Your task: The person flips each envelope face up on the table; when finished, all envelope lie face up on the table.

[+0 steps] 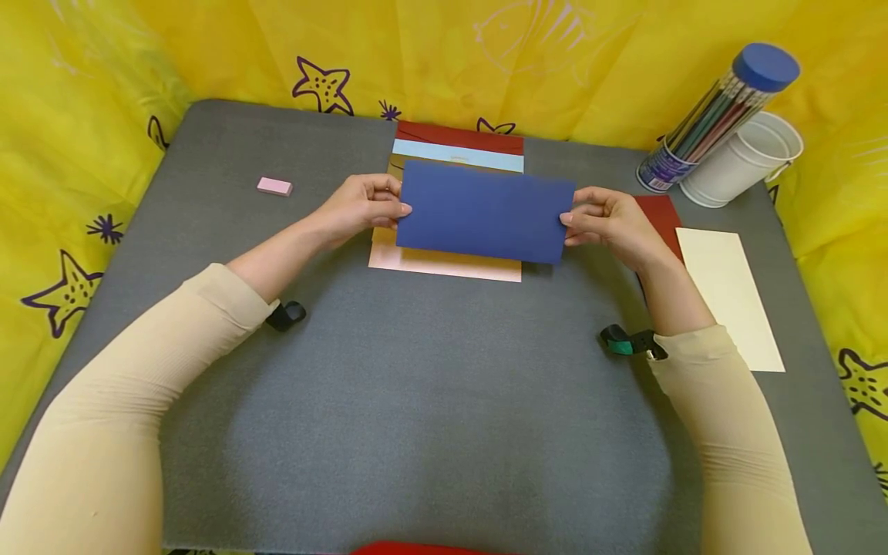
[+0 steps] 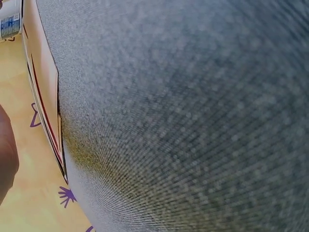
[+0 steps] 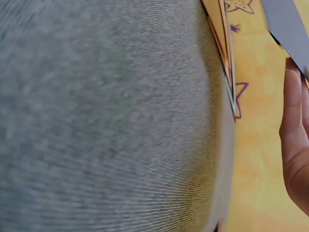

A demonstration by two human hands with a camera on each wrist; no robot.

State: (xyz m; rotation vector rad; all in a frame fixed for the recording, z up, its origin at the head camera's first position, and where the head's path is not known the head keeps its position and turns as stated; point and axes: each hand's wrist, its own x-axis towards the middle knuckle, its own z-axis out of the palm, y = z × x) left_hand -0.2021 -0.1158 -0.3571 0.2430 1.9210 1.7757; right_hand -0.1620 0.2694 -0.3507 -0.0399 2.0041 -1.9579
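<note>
A dark blue envelope [image 1: 486, 212] is held up by its two short ends above a stack of envelopes. My left hand [image 1: 364, 204] pinches its left end, thumb in front and fingers behind. At the other end, my right hand [image 1: 603, 220] pinches it the same way. Below lies the stack, with a red envelope [image 1: 458, 137], a light blue one [image 1: 451, 154] and a pink one [image 1: 444, 260] showing past the held envelope. The right wrist view catches part of the blue envelope [image 3: 289, 29] above my fingers. Only a sliver of my left hand [image 2: 7, 150] shows in the left wrist view.
A pink eraser [image 1: 274, 186] lies at the left on the grey table [image 1: 444, 401]. To the right are a cream envelope [image 1: 728, 301] and a dark red one [image 1: 659, 220], partly behind my right arm. A tub of pencils [image 1: 714, 123] leans against a white bucket [image 1: 742, 158].
</note>
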